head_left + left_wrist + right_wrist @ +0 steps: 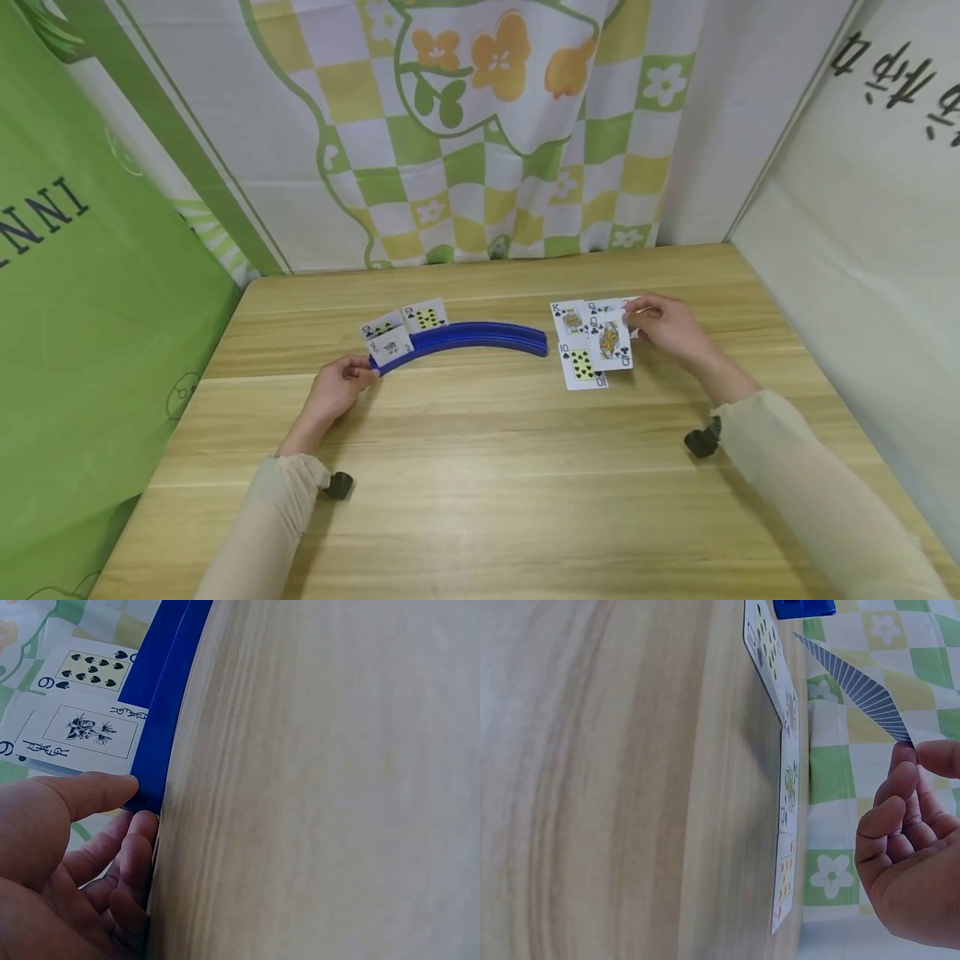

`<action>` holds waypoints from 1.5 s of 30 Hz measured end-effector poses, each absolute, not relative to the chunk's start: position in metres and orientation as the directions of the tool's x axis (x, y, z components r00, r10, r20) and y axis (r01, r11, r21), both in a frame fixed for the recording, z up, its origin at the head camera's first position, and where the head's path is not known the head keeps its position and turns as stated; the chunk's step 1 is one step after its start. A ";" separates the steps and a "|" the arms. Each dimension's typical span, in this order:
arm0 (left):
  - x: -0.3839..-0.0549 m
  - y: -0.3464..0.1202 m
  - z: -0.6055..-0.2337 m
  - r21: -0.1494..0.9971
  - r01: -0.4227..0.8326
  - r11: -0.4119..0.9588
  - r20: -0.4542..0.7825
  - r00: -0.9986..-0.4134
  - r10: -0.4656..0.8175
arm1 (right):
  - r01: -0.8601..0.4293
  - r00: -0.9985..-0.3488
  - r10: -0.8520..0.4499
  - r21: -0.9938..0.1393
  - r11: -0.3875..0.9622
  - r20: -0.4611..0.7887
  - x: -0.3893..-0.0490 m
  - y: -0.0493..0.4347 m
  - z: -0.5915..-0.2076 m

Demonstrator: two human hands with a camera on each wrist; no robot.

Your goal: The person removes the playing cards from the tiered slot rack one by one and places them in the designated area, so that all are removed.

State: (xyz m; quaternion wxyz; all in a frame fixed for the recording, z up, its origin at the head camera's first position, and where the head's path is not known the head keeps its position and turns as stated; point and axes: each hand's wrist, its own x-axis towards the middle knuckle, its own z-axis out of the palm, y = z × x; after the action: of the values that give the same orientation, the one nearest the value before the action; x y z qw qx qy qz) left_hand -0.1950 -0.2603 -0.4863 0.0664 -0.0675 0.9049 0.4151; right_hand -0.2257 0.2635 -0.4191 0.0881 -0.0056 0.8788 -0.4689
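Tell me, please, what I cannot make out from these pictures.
Head view: most of the red card, behind the right grip and lifted queen.
Head view: some wall writing, cut off by the right edge.
Left wrist view: most of the covered card, hidden by the joker.
Left wrist view: the far end of the blue rack, cut off by the top edge.
Right wrist view: the lifted queen's face, turned away.

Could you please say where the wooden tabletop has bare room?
The widest free patch of light wooden tabletop lies before the curved blue holder, between the beige sleeves; a narrower strip separates the holder from the checked curtain. Crowded: the holder's left end, at the left hand, and the white playing cards by the right hand.
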 end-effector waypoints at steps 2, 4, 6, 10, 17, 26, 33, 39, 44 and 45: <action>-0.195 -0.261 -0.486 0.740 -0.178 0.649 -0.178 -0.982 -0.067 | 0.078 -0.984 -0.092 -0.823 0.563 -0.155 -0.225 0.265 -0.420; -0.195 -0.261 -0.485 0.738 -0.179 0.651 -0.179 -0.982 -0.067 | 0.081 -0.983 -0.091 -0.823 0.563 -0.159 -0.225 0.268 -0.422; -0.195 -0.261 -0.485 0.737 -0.179 0.652 -0.179 -0.982 -0.068 | 0.082 -0.983 -0.089 -0.826 0.557 -0.158 -0.224 0.270 -0.424; -0.196 -0.261 -0.484 0.736 -0.176 0.654 -0.177 -0.982 -0.065 | 0.082 -0.985 -0.081 -0.831 0.550 -0.151 -0.224 0.274 -0.427; -0.196 -0.261 -0.485 0.737 -0.175 0.652 -0.174 -0.982 -0.066 | 0.094 -0.977 -0.102 -0.805 0.586 -0.188 -0.226 0.281 -0.434; -0.195 -0.261 -0.487 0.739 -0.180 0.649 -0.182 -0.981 -0.066 | 0.017 -0.978 -0.124 -0.653 0.757 -0.169 -0.233 0.290 -0.445; -0.194 -0.261 -0.486 0.738 -0.178 0.651 -0.178 -0.982 -0.066 | 0.021 -0.959 -0.152 -0.600 0.800 -0.237 -0.235 0.295 -0.445; -0.195 -0.260 -0.487 0.742 -0.179 0.646 -0.178 -0.982 -0.068 | 0.037 -0.953 -0.141 -0.563 0.826 -0.269 -0.235 0.295 -0.445; -0.195 -0.260 -0.487 0.743 -0.174 0.646 -0.172 -0.983 -0.068 | 0.024 -0.955 -0.140 -0.538 0.843 -0.261 -0.235 0.296 -0.445; -0.195 -0.260 -0.487 0.743 -0.173 0.647 -0.172 -0.983 -0.066 | 0.021 -0.956 -0.141 -0.538 0.843 -0.258 -0.234 0.296 -0.445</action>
State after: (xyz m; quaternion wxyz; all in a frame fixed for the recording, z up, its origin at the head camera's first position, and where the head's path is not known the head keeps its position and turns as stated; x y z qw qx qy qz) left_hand -0.1952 -0.2597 -0.4866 0.0646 -0.0661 0.9050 0.4152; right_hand -0.2344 0.2965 -0.4445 0.1453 -0.0318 0.9488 -0.2788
